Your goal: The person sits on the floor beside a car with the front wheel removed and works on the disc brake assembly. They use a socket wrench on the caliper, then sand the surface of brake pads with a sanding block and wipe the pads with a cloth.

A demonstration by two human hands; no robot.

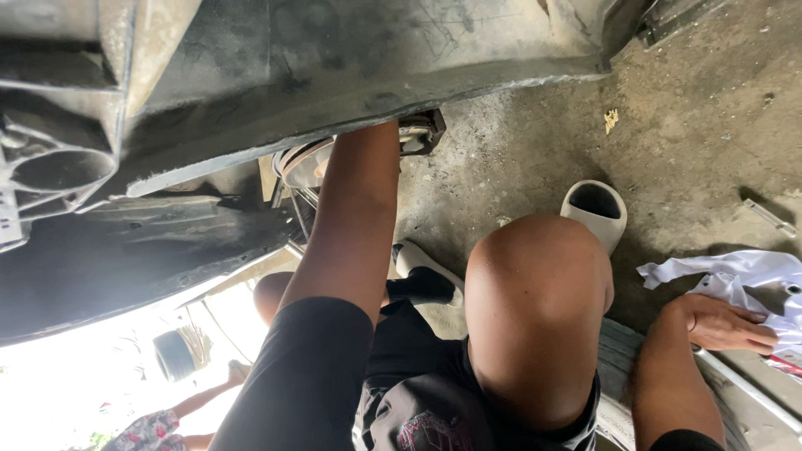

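Observation:
My left arm point(355, 217) reaches up into a car's wheel well toward a metal brake disc point(301, 163) and a dark caliper point(420, 132). The dusty fender edge point(359, 100) hides my left hand, so I cannot see its grip. At the right, my right hand point(723, 324) lies flat with fingers stretched out on a crumpled white cloth point(743, 271) on the concrete floor. My bare knee point(535, 301) rises between the two arms.
I sit on an old tyre point(618, 359). A white slipper point(595, 209) stands on the floor beyond my knee, and a thin metal bar point(748, 392) lies by the cloth. Another person's arm point(196, 401) shows at the bottom left, near a distant wheel point(174, 355).

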